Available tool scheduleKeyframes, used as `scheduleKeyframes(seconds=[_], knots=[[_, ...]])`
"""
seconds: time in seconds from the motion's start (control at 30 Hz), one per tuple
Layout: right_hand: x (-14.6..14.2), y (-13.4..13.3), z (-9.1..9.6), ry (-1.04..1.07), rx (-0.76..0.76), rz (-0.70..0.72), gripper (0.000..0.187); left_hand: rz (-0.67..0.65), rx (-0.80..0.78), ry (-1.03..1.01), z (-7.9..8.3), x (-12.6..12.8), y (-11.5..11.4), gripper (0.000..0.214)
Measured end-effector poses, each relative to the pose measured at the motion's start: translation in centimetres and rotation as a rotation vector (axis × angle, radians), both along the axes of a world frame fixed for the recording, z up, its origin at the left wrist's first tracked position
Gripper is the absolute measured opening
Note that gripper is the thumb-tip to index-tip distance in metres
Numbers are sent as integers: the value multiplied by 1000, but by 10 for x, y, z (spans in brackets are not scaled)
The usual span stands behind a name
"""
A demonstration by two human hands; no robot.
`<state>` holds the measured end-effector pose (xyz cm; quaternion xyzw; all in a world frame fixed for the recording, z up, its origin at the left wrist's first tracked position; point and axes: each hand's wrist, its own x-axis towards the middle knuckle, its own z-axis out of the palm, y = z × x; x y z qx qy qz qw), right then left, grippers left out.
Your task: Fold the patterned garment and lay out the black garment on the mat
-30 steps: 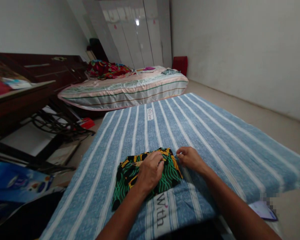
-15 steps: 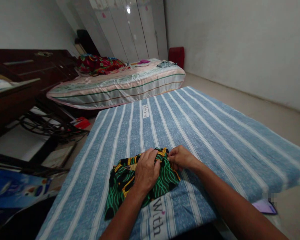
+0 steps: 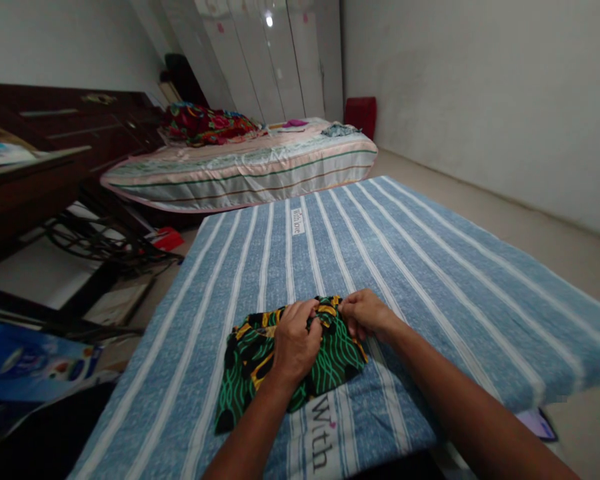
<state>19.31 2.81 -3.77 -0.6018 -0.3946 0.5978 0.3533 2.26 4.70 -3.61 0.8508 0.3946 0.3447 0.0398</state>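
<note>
A black, green and yellow patterned garment point(image 3: 335, 363) lies folded on the blue-and-white striped cloth point(image 3: 405, 267), near its front edge. Whether it is shorts or another kind, I cannot tell. My left hand point(image 3: 296, 337) rests flat across the middle of the garment, fingers stretched forward, and covers part of it. At the garment's far right corner my right hand point(image 3: 367, 313) is closed, thumb and fingers pinching the edge of the fabric.
Beyond the striped surface stands a bed point(image 3: 245, 167) with a red floral blanket point(image 3: 205, 125) on it. To the left are a dark wooden desk point(image 3: 35, 167) and a blue printed bag point(image 3: 30, 363). A phone point(image 3: 537, 425) shows below the right edge.
The whole view has shifted slightly, so everything sits a little further right. Both hands stay in place on the garment, with the right still pinching its corner.
</note>
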Motion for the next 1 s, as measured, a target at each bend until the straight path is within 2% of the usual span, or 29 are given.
scheduleKeyframes(seconds=[0.2, 0.4, 0.63, 0.9, 1.0], knots=[[-1, 1, 3, 78, 102, -63, 11, 59, 12, -141, 3, -4, -3, 20], [3, 0, 9, 139, 191, -99, 13, 164, -12, -274, 4, -9, -6, 17], [-1, -2, 3, 360, 103, -66, 21, 209, -48, -350, 2, -10, -6, 15], [2, -3, -1, 396, 38, 101, 23, 244, -74, -391, 1, -9, -6, 16], [2, -4, -1, 383, 23, 122, 23, 247, -75, -400, 1, -9, -7, 15]])
